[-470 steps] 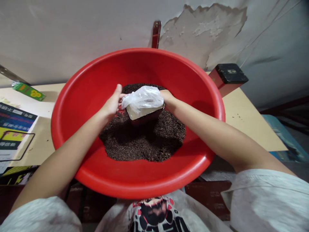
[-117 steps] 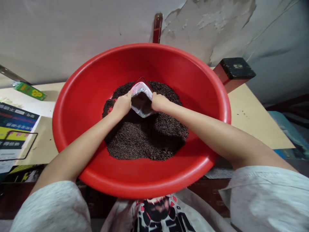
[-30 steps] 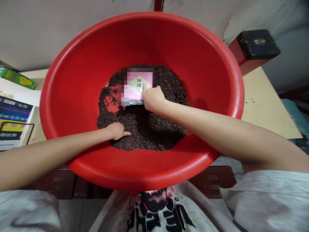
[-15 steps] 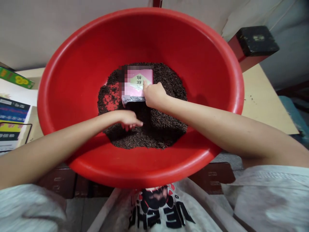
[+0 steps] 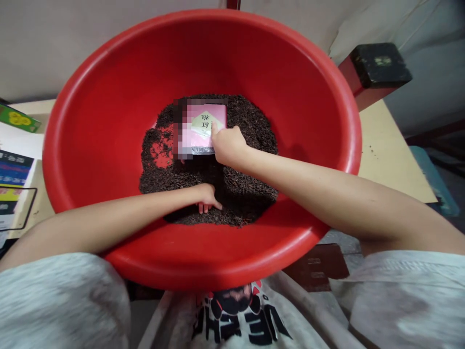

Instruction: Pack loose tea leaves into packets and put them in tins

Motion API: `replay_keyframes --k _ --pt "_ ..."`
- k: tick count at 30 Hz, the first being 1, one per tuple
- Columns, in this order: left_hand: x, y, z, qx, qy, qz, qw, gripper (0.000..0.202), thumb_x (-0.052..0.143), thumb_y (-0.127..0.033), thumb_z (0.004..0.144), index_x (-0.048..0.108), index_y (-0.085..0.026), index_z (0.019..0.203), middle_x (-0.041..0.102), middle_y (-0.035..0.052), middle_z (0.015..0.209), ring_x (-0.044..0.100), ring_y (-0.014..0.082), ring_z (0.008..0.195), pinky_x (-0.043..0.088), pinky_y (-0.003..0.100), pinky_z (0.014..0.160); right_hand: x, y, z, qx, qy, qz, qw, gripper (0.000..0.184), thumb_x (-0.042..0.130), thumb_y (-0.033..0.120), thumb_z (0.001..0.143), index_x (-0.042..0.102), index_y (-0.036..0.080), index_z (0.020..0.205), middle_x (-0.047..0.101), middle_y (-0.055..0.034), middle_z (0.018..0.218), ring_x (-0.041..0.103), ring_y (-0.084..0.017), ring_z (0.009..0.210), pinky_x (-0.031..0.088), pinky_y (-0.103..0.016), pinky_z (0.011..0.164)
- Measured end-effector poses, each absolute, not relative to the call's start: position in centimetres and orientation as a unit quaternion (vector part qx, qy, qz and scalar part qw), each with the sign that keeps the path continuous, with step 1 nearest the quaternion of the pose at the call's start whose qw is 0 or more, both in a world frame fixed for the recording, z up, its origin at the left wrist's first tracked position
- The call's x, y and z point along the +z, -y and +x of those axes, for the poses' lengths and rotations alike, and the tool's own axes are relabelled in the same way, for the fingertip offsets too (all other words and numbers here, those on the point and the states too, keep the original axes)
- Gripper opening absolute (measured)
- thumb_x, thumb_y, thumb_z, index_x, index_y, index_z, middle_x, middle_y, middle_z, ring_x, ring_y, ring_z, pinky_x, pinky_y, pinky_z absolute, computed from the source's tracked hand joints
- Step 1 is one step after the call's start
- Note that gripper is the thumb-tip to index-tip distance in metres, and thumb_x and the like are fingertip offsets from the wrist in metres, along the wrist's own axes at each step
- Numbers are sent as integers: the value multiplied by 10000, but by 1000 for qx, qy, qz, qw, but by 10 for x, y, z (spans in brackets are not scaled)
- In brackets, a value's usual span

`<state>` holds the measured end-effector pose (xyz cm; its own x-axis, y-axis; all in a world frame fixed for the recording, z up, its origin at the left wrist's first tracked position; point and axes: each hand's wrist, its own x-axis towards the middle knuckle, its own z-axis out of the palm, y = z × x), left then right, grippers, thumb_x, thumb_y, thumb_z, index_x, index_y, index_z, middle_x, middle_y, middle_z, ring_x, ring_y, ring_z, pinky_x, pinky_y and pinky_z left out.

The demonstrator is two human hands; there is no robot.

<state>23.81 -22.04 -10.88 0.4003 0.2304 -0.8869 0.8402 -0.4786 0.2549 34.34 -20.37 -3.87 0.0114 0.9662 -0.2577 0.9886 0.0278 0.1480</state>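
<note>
Dark, loose tea leaves cover the bottom of a big red basin. My right hand is closed on the near right side of a pink tea bag that bears a pale diamond label with dark characters. The bag is tilted over the leaves, its silvery edge towards me; its left end is blurred out by pixels. My left hand is palm down at the near side of the leaves, thumb stretched away from the bent fingers. The fingertips reach the leaves; its palm is hidden.
Behind the basin's right side stands a red tin with a black lid, on a pale tabletop. At the left lie a green box and a printed sheet with coloured bands. A teal stool shows at far right.
My left hand has moved towards me and slightly right, down to the near part of the leaves. My right hand keeps hold of the tea bag. The view has shifted slightly.
</note>
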Motion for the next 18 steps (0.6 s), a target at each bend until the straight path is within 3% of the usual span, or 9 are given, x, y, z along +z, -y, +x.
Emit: replay_keyframes --k 3,7,13,15,18 --pt "-102 193 230 -304 -396 822 275 359 576 -450 772 697 -115 728 710 113 768 680 208 692 515 260 658 -36 203 347 -48 -691 706 147 679 426 91 805 201 -32 1434 638 -218 1043 618 -262 913 439 -378 799" --pt "-83 165 224 -171 -443 873 116 344 479 -295 815 685 -69 973 681 172 990 642 284 965 492 319 825 -38 199 354 -70 -647 744 151 698 440 102 812 166 -27 1442 631 -237 1060 623 -269 925 442 -361 771" --pt "-63 169 227 -327 -435 827 143 587 457 -541 801 659 -38 1026 658 216 1004 617 372 981 494 415 832 -40 192 366 -28 -650 746 143 587 302 87 871 182 -50 1429 627 -254 1058 626 -263 942 419 -387 797" --pt "-67 165 219 -300 -456 826 143 555 404 -491 831 652 -32 1021 649 221 1013 612 366 984 487 416 844 -36 189 373 -17 -645 752 135 567 269 71 870 218 -42 1423 619 -253 1082 623 -268 971 417 -371 787" --pt "-82 147 199 -150 -514 841 81 470 400 -362 840 583 -41 1129 577 226 1154 551 358 1088 456 432 901 -32 188 379 -16 -637 761 124 556 298 84 865 273 -26 1409 615 -241 1101 611 -280 1009 422 -343 765"
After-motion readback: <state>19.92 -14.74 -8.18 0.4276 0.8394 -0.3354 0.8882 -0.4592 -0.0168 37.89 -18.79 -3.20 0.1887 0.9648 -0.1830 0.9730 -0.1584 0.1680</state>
